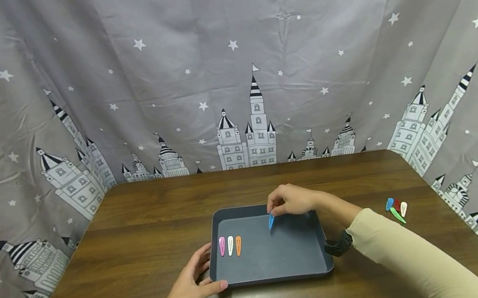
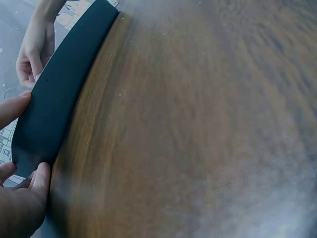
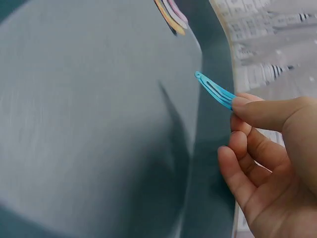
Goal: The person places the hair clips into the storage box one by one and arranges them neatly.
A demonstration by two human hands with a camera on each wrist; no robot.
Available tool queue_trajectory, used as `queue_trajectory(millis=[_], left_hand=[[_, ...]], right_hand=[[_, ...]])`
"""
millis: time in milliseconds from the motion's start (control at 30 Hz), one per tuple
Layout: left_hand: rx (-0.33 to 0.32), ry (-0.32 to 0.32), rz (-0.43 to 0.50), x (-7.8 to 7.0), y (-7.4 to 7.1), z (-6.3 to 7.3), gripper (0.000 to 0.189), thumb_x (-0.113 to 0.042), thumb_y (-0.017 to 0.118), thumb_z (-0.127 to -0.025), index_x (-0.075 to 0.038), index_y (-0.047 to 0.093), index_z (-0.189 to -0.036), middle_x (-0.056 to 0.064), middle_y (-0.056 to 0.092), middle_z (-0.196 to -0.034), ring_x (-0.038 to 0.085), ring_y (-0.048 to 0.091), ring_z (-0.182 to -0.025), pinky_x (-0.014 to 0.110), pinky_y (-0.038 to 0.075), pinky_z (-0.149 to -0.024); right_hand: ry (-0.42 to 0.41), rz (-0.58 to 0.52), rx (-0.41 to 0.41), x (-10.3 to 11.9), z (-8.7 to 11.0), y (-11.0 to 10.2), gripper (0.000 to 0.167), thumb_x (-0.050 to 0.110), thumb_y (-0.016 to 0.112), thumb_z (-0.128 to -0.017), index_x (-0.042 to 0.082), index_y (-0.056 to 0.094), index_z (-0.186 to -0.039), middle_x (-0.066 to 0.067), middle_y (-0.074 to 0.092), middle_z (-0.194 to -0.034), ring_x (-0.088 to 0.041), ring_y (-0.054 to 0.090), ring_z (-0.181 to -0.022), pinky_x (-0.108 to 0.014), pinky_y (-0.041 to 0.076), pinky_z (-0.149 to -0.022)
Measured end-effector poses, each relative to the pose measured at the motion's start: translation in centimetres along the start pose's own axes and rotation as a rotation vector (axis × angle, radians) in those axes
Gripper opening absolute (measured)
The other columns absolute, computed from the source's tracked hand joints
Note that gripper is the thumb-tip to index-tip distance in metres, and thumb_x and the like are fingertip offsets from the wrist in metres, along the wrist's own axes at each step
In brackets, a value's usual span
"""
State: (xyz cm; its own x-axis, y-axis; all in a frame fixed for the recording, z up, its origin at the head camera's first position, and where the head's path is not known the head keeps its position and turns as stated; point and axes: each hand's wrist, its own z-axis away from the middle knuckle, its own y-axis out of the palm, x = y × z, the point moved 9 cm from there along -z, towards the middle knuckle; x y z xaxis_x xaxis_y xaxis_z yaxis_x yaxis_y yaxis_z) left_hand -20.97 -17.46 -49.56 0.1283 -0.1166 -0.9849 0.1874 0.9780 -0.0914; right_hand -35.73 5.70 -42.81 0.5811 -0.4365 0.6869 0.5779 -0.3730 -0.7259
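My right hand [image 1: 292,199] pinches a blue snap hair clip [image 3: 215,90] by its wide end, between thumb and fingertips. The clip's narrow end points down, above the back part of a dark grey tray [image 1: 281,264]. In the tray's left part a pink hair clip [image 1: 222,246], a white hair clip [image 1: 231,245] and an orange hair clip [image 1: 238,245] lie side by side in a row. My left hand [image 1: 191,283] grips the tray's front left corner, thumb at the front rim and fingers along the left side.
On the wooden table [image 1: 141,232], right of the tray, lies a loose group: another blue clip [image 1: 389,204], a red clip [image 1: 397,205], a green clip [image 1: 397,215] and a cream clip [image 1: 404,209]. A grey castle-print curtain [image 1: 166,78] hangs behind the table.
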Motion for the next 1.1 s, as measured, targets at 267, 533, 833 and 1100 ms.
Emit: queue_trajectory(millis=[267,533,833,1100], left_hand=[[-0.024,-0.002,-0.037,0.0,-0.3,0.0,0.093,-0.011,0.090,-0.081,-0.014,0.038,-0.158,0.020,0.043,-0.153,0.036,0.043,-0.139,0.041,0.046,-0.110],[-0.049,-0.014,-0.067,-0.1,-0.2,0.1,0.093,-0.013,0.091,-0.081,-0.012,0.039,-0.158,0.021,0.046,-0.151,0.037,0.045,-0.137,0.046,0.047,-0.110],[-0.086,-0.011,-0.088,-0.1,0.0,-0.1,0.092,-0.012,0.093,-0.078,-0.011,0.042,-0.156,0.020,0.049,-0.148,0.035,0.045,-0.137,0.038,0.051,-0.105],[-0.077,-0.001,-0.093,-0.1,0.1,-0.2,0.091,-0.011,0.092,-0.079,-0.011,0.042,-0.155,0.020,0.048,-0.149,0.036,0.045,-0.137,0.036,0.051,-0.104]], right_hand=[[-0.011,0.023,0.083,2.0,-2.9,3.0,0.008,0.005,0.071,-0.098,0.011,0.075,-0.094,0.010,0.063,-0.076,-0.004,0.051,-0.068,-0.021,0.043,-0.061],[-0.039,0.023,0.171,3.2,-4.6,5.7,0.007,0.005,0.071,-0.097,0.008,0.076,-0.094,0.009,0.066,-0.076,-0.001,0.051,-0.067,-0.019,0.042,-0.059],[0.006,0.064,0.195,2.0,-5.6,7.1,0.007,0.005,0.072,-0.096,0.008,0.076,-0.092,0.011,0.064,-0.075,-0.002,0.051,-0.065,-0.018,0.041,-0.059],[0.046,0.074,0.138,1.2,-5.9,6.8,0.012,0.009,0.078,-0.093,0.016,0.073,-0.085,0.012,0.063,-0.070,-0.002,0.051,-0.063,-0.019,0.041,-0.057]])
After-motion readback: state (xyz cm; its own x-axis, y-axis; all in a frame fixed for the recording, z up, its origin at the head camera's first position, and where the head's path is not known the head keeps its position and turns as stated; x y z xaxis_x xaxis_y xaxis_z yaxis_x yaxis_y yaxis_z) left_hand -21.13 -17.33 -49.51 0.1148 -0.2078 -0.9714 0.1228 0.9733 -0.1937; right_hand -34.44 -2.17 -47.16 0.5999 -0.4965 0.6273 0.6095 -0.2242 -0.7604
